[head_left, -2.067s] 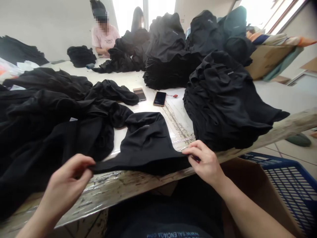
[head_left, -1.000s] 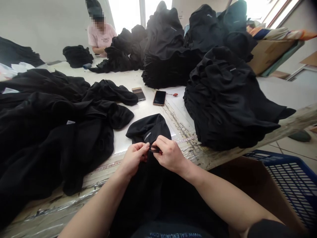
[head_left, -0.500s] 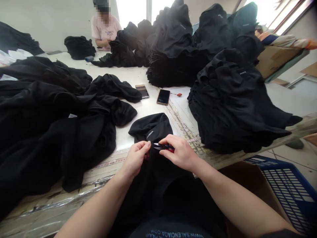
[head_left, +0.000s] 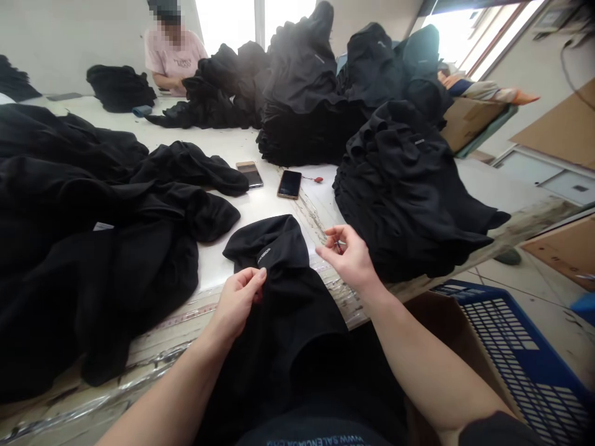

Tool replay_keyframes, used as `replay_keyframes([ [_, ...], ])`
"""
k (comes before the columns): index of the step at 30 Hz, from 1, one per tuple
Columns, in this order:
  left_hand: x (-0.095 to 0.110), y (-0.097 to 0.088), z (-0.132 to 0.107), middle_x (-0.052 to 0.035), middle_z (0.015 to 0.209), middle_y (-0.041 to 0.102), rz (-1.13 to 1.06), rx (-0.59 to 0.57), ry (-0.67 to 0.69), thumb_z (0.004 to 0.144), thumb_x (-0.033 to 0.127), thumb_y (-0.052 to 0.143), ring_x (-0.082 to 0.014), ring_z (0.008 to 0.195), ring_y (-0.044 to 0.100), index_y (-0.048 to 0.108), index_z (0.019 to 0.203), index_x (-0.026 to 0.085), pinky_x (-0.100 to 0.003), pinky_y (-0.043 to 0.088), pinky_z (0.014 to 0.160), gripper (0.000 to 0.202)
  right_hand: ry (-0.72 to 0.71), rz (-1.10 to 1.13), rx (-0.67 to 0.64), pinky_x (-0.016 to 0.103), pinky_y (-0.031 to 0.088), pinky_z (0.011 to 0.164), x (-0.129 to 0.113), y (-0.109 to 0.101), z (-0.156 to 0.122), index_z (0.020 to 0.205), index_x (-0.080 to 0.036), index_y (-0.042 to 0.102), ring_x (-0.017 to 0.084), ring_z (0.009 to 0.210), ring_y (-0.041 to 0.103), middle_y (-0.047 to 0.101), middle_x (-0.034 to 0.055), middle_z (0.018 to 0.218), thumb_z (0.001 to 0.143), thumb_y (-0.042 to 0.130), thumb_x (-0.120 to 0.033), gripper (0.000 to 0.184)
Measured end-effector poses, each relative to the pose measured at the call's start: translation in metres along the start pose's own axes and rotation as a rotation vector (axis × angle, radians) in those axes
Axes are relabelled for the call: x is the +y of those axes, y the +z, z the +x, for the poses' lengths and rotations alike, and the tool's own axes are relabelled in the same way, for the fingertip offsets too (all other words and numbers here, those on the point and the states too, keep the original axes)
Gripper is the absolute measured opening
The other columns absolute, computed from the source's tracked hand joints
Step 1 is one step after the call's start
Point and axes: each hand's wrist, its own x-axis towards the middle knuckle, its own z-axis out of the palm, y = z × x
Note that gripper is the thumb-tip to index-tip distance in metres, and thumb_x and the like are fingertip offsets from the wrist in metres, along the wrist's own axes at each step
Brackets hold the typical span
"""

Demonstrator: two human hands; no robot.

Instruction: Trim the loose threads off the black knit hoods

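A black garment with a small white logo hangs from the table edge down into my lap. My left hand is closed, pinching a fold of it just below the logo. To the right, my right hand is lifted off the cloth with its fingers pinched around small thread snips, which are mostly hidden. The two hands are apart.
Loose black garments fill the left side; stacked black piles stand at right and behind. Two phones lie mid-table. A person in pink sits far back. A blue crate and cardboard box sit lower right.
The garment, first stretched between both hands, was gathered and snipped near the logo. My right hand has now pulled away to the right with the snips; my left still pinches the cloth.
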Motion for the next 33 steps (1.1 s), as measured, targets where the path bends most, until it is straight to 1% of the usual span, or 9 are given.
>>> replay_keyframes([
  [5, 0.004, -0.003, -0.002, -0.0002, 0.068, 0.056, 0.3, 0.081, 0.114, 0.08, 0.047, 0.059, -0.014, 0.061, 0.053, 0.06, 0.081, 0.017, -0.025, 0.043, 0.057, 0.03, 0.053, -0.038, -0.201, 0.028, 0.043, 0.063, 0.023, 0.018, -0.011, 0.088, -0.019, 0.062, 0.011, 0.058, 0.052, 0.061, -0.0013, 0.074, 0.061, 0.066, -0.016, 0.028],
  [8, 0.016, 0.005, -0.008, -0.0093, 0.108, 0.059, 0.729, 0.231, 0.499, 0.083, 0.033, 0.057, -0.0235, 0.099, 0.056, 0.058, 0.109, 0.019, -0.038, 0.046, 0.085, 0.029, 0.063, 0.063, -0.24, 0.027, 0.045, 0.061, 0.023, 0.025, -0.016, 0.087, -0.017, 0.063, 0.011, 0.058, 0.054, 0.062, 0.0005, 0.074, 0.066, 0.062, -0.018, 0.02],
  [12, 0.024, 0.025, -0.007, -0.0101, 0.124, 0.056, 1.089, 0.065, 0.864, 0.082, 0.017, 0.055, -0.029, 0.125, 0.04, 0.057, 0.115, 0.021, -0.048, 0.033, 0.104, 0.033, 0.03, 0.202, -0.338, 0.026, 0.048, 0.062, 0.009, 0.021, -0.017, 0.09, -0.016, 0.063, 0.012, 0.065, 0.057, 0.064, 0.0025, 0.08, 0.067, 0.065, -0.022, 0.023],
  [14, 0.023, 0.031, -0.001, -0.0097, 0.112, 0.063, 1.123, 0.006, 0.846, 0.084, 0.016, 0.051, -0.0284, 0.117, 0.048, 0.062, 0.106, 0.02, -0.047, 0.036, 0.1, 0.025, -0.006, 0.225, -0.377, 0.026, 0.048, 0.063, 0.003, 0.017, -0.018, 0.091, -0.016, 0.063, 0.012, 0.066, 0.057, 0.064, 0.0018, 0.08, 0.068, 0.065, -0.018, 0.023],
  [19, 0.019, 0.027, 0.008, -0.0042, 0.079, 0.066, 0.954, -0.018, 0.538, 0.092, 0.027, 0.042, -0.0192, 0.075, 0.061, 0.063, 0.084, 0.02, -0.032, 0.047, 0.075, 0.024, -0.021, 0.237, -0.4, 0.024, 0.045, 0.062, 0.005, 0.005, -0.02, 0.093, -0.017, 0.059, 0.01, 0.066, 0.053, 0.058, -0.001, 0.079, 0.067, 0.063, -0.013, 0.026],
  [24, 0.015, 0.026, 0.007, -0.0086, 0.113, 0.06, 0.988, -0.091, 0.772, 0.087, 0.026, 0.052, -0.0241, 0.107, 0.054, 0.059, 0.11, 0.021, -0.038, 0.043, 0.093, 0.025, -0.047, 0.246, -0.435, 0.023, 0.043, 0.061, 0.002, 0.002, -0.019, 0.093, -0.017, 0.059, 0.009, 0.064, 0.05, 0.057, -0.0019, 0.079, 0.069, 0.063, -0.014, 0.024],
  [28, 0.015, 0.027, 0.009, -0.0084, 0.11, 0.062, 0.895, -0.104, 0.824, 0.09, 0.02, 0.043, -0.0239, 0.114, 0.051, 0.064, 0.094, 0.021, -0.039, 0.04, 0.098, 0.021, -0.103, 0.232, -0.492, 0.022, 0.042, 0.059, -0.007, 0.004, -0.017, 0.091, -0.018, 0.058, 0.009, 0.064, 0.05, 0.057, -0.0028, 0.075, 0.069, 0.061, -0.011, 0.024],
  [31, 0.019, 0.022, 0.009, -0.0069, 0.105, 0.062, 0.714, -0.133, 0.652, 0.092, 0.027, 0.044, -0.0238, 0.11, 0.052, 0.062, 0.086, 0.02, -0.035, 0.041, 0.094, 0.02, -0.083, 0.272, -0.522, 0.022, 0.042, 0.058, -0.01, 0.006, -0.015, 0.09, -0.017, 0.057, 0.01, 0.065, 0.052, 0.058, -0.0014, 0.078, 0.069, 0.062, -0.012, 0.023],
  [33, 0.018, 0.018, 0.008, -0.0032, 0.085, 0.062, 0.505, -0.168, 0.412, 0.091, 0.035, 0.046, -0.0191, 0.085, 0.058, 0.06, 0.086, 0.02, -0.029, 0.045, 0.075, 0.021, -0.082, 0.274, -0.506, 0.023, 0.042, 0.058, -0.011, 0.007, -0.013, 0.088, -0.017, 0.057, 0.01, 0.065, 0.052, 0.06, -0.0009, 0.078, 0.07, 0.062, -0.014, 0.019],
])
